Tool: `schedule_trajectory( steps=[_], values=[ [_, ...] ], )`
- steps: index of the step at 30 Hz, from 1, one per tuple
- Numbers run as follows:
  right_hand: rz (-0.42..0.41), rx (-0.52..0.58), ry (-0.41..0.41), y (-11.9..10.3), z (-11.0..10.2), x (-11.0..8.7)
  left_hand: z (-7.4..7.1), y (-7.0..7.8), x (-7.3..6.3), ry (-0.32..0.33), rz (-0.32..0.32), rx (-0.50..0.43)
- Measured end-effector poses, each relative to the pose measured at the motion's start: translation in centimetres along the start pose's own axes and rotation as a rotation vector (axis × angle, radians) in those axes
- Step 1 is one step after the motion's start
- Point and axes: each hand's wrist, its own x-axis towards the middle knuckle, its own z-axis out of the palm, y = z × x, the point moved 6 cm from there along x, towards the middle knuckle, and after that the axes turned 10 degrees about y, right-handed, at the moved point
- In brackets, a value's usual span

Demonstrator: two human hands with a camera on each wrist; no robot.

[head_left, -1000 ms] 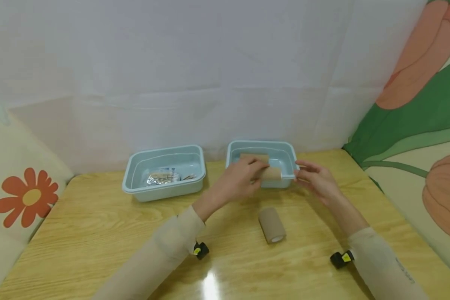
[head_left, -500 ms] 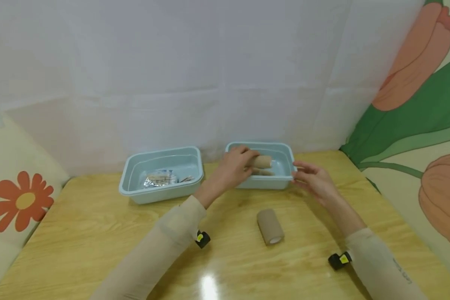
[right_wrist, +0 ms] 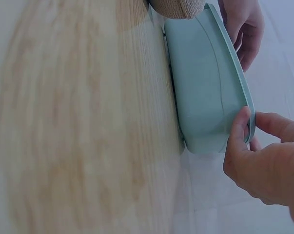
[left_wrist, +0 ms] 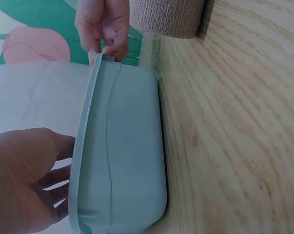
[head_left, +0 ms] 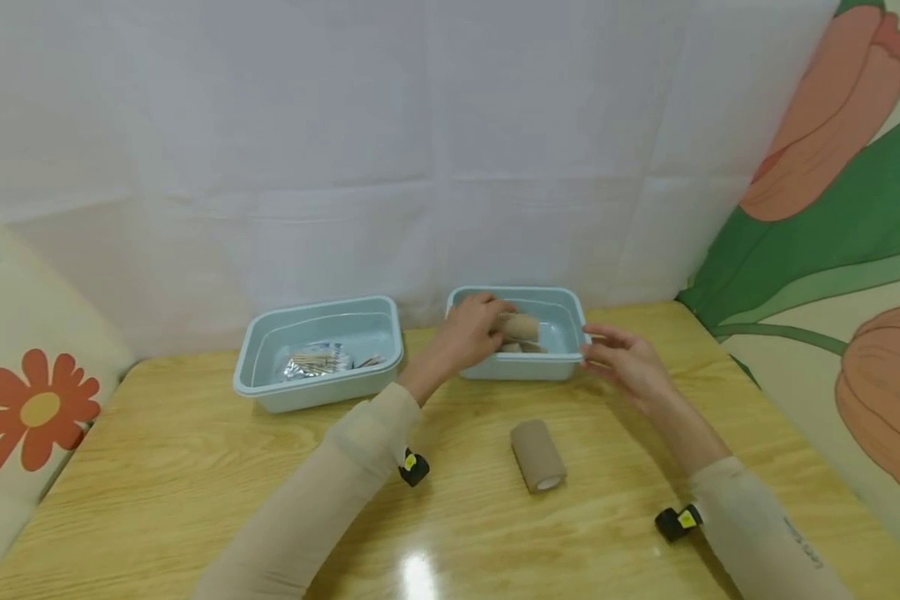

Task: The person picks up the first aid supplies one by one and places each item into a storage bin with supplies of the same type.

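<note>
My left hand (head_left: 471, 335) reaches over the front rim of the right blue plastic bin (head_left: 521, 367), its fingers curled at a tan bandage roll (head_left: 523, 326) inside. In the left wrist view the bin's wall hides what those fingertips hold. With thumb and fingers, my right hand (head_left: 630, 365) pinches the bin's right rim; the right wrist view shows the thumb (right_wrist: 238, 129) on the outer side. A second tan self-adhesive bandage roll (head_left: 537, 454) lies on its side on the table in front of the bin, its crinkled weave plain in the left wrist view.
To the left stands another blue bin (head_left: 318, 392) with a clear packet of cotton swabs (head_left: 317, 361) and a few loose sticks in it. Both bins sit at the back of the wooden table (head_left: 157, 475), against a white cloth (head_left: 285, 167).
My left hand has carried the bandage roll left and back from the front rim, then down into the right bin. My right hand has stayed at the rim.
</note>
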Motion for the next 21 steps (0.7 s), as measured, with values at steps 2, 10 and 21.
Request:
schedule_trajectory(
  steps=[2,10,21],
  values=[
    [-0.002,0.007,0.002,0.0,0.0,0.0,-0.1,0.1,0.0,-0.003,-0.007,-0.006],
    [0.007,0.001,0.005,-0.1,0.1,0.1,-1.0,0.9,-0.4,0.036,0.043,0.039],
    [0.002,-0.022,-0.003,0.0,0.3,0.3,-2.4,2.1,-1.9,0.131,0.163,0.011]
  ],
)
